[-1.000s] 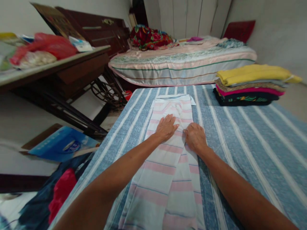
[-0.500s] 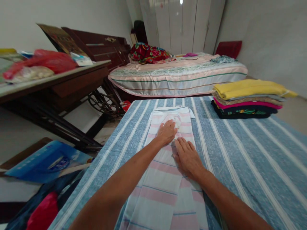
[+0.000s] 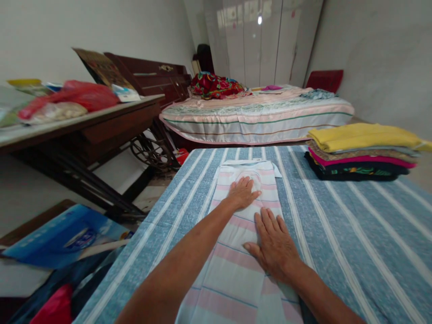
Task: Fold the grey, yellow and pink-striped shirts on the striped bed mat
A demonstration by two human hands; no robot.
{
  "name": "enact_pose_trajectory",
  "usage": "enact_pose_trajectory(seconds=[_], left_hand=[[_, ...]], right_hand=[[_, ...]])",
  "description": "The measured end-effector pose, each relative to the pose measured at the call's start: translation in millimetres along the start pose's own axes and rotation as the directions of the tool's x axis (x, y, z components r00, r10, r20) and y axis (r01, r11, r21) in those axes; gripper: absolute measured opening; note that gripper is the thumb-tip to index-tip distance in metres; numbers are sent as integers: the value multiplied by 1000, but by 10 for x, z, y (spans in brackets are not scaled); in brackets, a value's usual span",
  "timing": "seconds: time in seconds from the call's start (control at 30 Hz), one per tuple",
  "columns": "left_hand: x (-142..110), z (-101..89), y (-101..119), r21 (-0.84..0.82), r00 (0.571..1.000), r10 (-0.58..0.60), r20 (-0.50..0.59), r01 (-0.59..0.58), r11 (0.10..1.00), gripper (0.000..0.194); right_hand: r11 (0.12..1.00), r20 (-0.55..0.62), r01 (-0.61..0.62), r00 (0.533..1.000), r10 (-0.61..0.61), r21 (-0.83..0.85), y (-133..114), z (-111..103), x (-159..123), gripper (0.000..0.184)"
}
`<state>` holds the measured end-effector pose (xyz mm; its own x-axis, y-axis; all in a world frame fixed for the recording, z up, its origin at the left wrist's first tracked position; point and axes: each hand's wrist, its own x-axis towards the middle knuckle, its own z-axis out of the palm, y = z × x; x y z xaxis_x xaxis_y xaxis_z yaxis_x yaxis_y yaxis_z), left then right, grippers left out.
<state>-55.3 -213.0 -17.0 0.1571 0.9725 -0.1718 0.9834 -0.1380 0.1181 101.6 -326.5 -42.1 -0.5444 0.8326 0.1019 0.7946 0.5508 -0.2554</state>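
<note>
A striped shirt (image 3: 232, 265) in white, pink and thin blue lines lies folded lengthwise on the blue striped bed cover, its collar end pointing away from me. My left hand (image 3: 243, 193) rests flat near the collar end, fingers stretched out on the cloth. Lower down and to the right, my right hand (image 3: 275, 245) lies flat along the shirt's right side, thumb spread from the fingers. Neither hand grips anything. Part of the shirt is hidden under my hands and forearms.
A stack of folded clothes (image 3: 361, 155), yellow on top, sits at the right on the blue striped cover (image 3: 340, 234). Beyond is a second bed (image 3: 259, 119). To the left stand a sewing machine table (image 3: 118, 117) with bags on it and a blue package (image 3: 67, 236) below.
My right hand has slid slightly down the shirt toward me, its thumb now farther from the fingers. My left hand stays near the collar end. The camera view has tilted up.
</note>
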Motion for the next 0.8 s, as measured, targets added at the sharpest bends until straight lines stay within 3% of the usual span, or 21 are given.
enact_pose_trajectory(seconds=[0.3, 0.53, 0.8], left_hand=[[-33, -8, 23, 6, 998, -12, -54, 13, 1000, 67], [-373, -21, 134, 63, 985, -57, -163, 68, 996, 64], [-566, 76, 76, 15, 991, -75, -114, 77, 997, 68]], right_hand=[[1000, 77, -5, 997, 6, -10, -18, -65, 3, 81], [1000, 107, -22, 994, 24, -20, -25, -117, 10, 81], [1000, 133, -15, 991, 18, -24, -2, -96, 12, 83]])
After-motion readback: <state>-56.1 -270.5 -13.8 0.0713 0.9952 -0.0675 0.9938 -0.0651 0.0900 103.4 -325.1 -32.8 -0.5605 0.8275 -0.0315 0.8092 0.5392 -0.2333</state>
